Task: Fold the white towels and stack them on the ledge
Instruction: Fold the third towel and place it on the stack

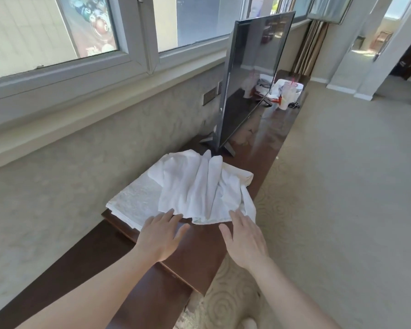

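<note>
A crumpled white towel lies in a loose heap on the dark wooden ledge. Under it, to the left, a flatter textured white towel is spread out, and a cream-edged towel corner shows at the right. My left hand hovers with fingers spread at the near edge of the heap, fingertips touching the cloth. My right hand is likewise spread, its fingertips at the heap's near right edge. Neither hand holds anything.
A flat-screen TV stands on the ledge just behind the towels. Cups and bags sit farther along the ledge. A window wall runs along the left; patterned carpet lies to the right.
</note>
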Demonstrator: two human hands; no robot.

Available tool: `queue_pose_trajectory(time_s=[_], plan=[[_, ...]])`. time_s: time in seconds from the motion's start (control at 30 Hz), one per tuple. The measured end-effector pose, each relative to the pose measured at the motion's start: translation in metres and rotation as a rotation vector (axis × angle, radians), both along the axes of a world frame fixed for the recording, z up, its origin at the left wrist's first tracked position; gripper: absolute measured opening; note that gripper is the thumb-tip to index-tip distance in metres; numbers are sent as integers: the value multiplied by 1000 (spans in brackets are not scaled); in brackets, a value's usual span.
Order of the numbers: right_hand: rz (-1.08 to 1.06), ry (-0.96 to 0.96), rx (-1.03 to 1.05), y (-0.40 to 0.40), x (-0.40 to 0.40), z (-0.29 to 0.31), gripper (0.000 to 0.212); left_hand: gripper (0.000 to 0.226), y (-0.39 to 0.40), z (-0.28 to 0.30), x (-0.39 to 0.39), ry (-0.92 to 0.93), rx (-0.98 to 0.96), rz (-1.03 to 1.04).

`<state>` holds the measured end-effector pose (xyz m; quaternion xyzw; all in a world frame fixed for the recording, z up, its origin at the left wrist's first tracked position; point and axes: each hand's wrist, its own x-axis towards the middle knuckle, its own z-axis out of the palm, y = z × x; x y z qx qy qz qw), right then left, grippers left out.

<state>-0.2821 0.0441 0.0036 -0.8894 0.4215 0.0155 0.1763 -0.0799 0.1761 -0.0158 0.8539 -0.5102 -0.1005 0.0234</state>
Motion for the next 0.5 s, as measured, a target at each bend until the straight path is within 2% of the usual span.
queue_pose_trajectory(time_s=[0.27, 0.4, 0.5], plan=[[105, 25, 49, -111, 53, -46, 63, 65, -87, -42, 28, 189, 80, 283], [148, 82, -48, -167, 78, -66, 58, 76, -134, -57, 49, 256, -27, 546], [206, 60, -102, -200, 100, -80, 58, 87, -173, -67, 63, 234, -140, 796]])
